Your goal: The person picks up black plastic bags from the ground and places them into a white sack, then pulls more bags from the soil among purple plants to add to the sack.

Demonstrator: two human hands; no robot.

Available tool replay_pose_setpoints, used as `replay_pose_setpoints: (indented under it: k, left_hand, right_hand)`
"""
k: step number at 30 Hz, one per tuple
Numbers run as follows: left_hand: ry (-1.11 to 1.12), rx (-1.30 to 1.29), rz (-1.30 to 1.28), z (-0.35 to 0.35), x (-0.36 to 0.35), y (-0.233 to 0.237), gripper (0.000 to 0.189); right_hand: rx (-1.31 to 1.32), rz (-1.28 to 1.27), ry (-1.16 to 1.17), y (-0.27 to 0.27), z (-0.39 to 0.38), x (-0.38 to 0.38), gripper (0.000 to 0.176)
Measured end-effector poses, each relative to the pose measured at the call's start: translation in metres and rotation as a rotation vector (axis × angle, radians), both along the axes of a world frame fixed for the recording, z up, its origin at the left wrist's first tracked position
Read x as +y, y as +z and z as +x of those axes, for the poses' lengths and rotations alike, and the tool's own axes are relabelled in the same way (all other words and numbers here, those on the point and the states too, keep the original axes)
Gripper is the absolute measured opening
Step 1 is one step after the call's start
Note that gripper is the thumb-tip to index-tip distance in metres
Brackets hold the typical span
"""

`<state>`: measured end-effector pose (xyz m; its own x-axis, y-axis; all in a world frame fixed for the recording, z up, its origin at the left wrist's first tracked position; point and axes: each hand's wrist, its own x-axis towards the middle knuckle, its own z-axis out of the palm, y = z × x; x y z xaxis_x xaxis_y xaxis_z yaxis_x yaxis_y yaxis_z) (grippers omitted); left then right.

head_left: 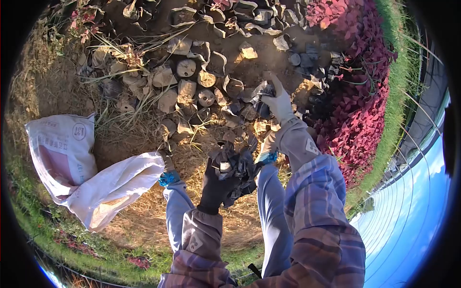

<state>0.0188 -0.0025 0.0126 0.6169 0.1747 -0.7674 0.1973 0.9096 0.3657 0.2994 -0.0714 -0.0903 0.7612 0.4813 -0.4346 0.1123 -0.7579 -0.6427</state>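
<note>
The sack [79,151] by the ground's [269,62] left edge was white with a muted red panel; the plants [355,137] along its right edge were crimson. Plaid sleeves [314,194] mixed violet-blue and brown. The left glove [215,188] and its plastic [237,165] were black, the right glove [281,105] pale (greyish, perhaps, under glare).

"137" on the white sack [67,144]

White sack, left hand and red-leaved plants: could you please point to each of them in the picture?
White sack [63,137]: head view, on its printed upper part.
Left hand [218,186]: head view, on the middle of its dark glove.
Red-leaved plants [356,129]: head view, on their leaves.
</note>
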Motion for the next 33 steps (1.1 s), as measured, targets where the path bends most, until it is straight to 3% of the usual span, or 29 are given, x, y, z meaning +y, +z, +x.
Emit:
replay_pose_setpoints:
  k: [2, 5, 8, 9, 11, 12, 13, 17, 20, 21, 22, 24, 26, 29, 33]
  left_hand:
    - [-0.072, 0.061, 0.158, -0.005, -0.029, -0.01, 0.08]
    - [-0.395, -0.036, 0.445, 0.0, -0.029, -0.016, 0.087]
    - [-0.416, 0.047, 0.706, 0.001, -0.035, -0.013, 0.087]
    - [-0.354, 0.02, 0.574, 0.003, -0.03, -0.01, 0.086]
    - [-0.232, -0.036, 0.307, 0.01, -0.015, -0.002, 0.084]
    - [-0.208, -0.036, 0.299, 0.009, -0.016, -0.002, 0.083]
    - [-0.184, -0.035, 0.293, 0.007, -0.018, -0.003, 0.081]
    - [-0.094, 0.062, 0.282, 0.004, -0.013, -0.005, 0.069]
    - [-0.015, 0.187, 0.246, -0.001, 0.0, -0.001, 0.053]
    - [0.152, 0.245, 0.176, -0.003, -0.002, -0.004, 0.044]
    - [0.103, 0.317, 0.254, -0.013, 0.0, -0.01, 0.042]
    - [0.246, 0.403, 0.301, -0.022, 0.004, -0.018, 0.049]
    - [0.329, 0.456, 0.22, -0.024, 0.014, -0.014, 0.049]
    - [0.493, 0.49, 0.209, -0.025, 0.019, -0.012, 0.05]
    - [0.616, 0.428, 0.101, -0.018, 0.04, 0.003, 0.055]
  right_hand:
    - [0.377, 0.031, -0.098, 0.001, -0.032, -0.032, 0.062]
    - [0.733, 0.025, -0.228, 0.045, -0.082, -0.034, 0.056]
    - [1.086, 0.048, -0.516, 0.059, -0.108, -0.034, 0.039]
    - [1.202, 0.05, -0.626, 0.064, -0.112, -0.031, 0.033]
    - [1.275, 0.042, -0.511, 0.044, -0.122, -0.049, 0.03]
    - [1.309, 0.038, -0.452, 0.043, -0.125, -0.047, 0.029]
    - [1.256, -0.019, -0.396, 0.053, -0.125, -0.035, 0.03]
    - [0.462, 0.356, 0.611, 0.022, -0.127, -0.044, 0.034]
    - [0.447, 0.092, 0.156, 0.013, -0.111, 0.015, 0.038]
    - [0.234, 0.048, 0.205, 0.008, -0.095, 0.035, 0.036]
    - [0.021, 0.004, 0.248, -0.002, -0.077, 0.053, 0.034]
    - [-0.297, -0.382, 0.226, -0.037, -0.054, 0.084, 0.034]
    - [-0.057, -0.765, 0.159, -0.063, -0.039, 0.109, 0.043]
    - [0.141, -0.897, 0.326, -0.083, -0.033, 0.114, 0.051]
    - [0.262, -0.82, 0.645, -0.079, -0.031, 0.101, 0.066]
